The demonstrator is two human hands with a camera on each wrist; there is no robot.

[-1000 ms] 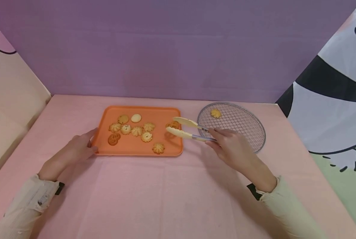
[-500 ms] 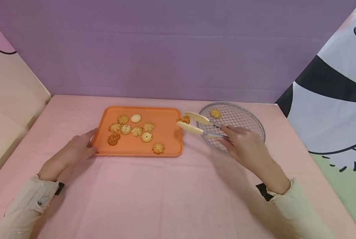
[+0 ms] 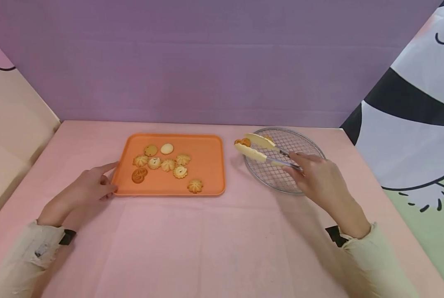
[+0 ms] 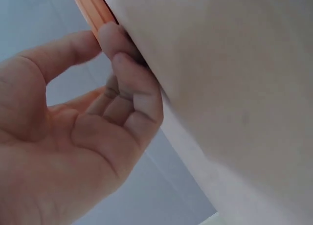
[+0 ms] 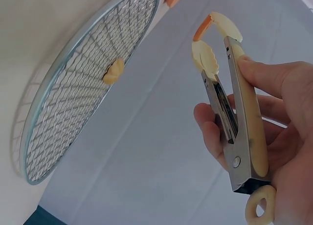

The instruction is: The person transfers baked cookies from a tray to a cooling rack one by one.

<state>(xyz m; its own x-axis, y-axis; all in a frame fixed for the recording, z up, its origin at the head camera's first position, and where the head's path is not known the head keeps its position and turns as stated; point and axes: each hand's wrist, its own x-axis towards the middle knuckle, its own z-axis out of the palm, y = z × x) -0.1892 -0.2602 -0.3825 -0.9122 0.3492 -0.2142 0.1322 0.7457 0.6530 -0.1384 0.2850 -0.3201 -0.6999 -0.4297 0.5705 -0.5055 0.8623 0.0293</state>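
Note:
In the head view my right hand grips cream-tipped metal tongs. A brown pretzel-shaped cookie is held between their tips, just off the left rim of the round wire mesh rack. Seen from the right wrist, the tongs pinch the cookie edge-on, above the table. My left hand holds the left edge of an orange tray; the left wrist view has thumb and curled fingers at that edge.
Several cookies lie on the tray, among them another pretzel-shaped cookie and a flower-shaped cookie. One yellow flower-shaped cookie sits on the rack, partly behind the tongs in the head view. A purple wall stands behind the pink table.
My right hand has carried the pretzel-shaped cookie in the tongs off the tray's right side, rightward to the rack's left rim. The left hand has stayed at the tray's left edge.

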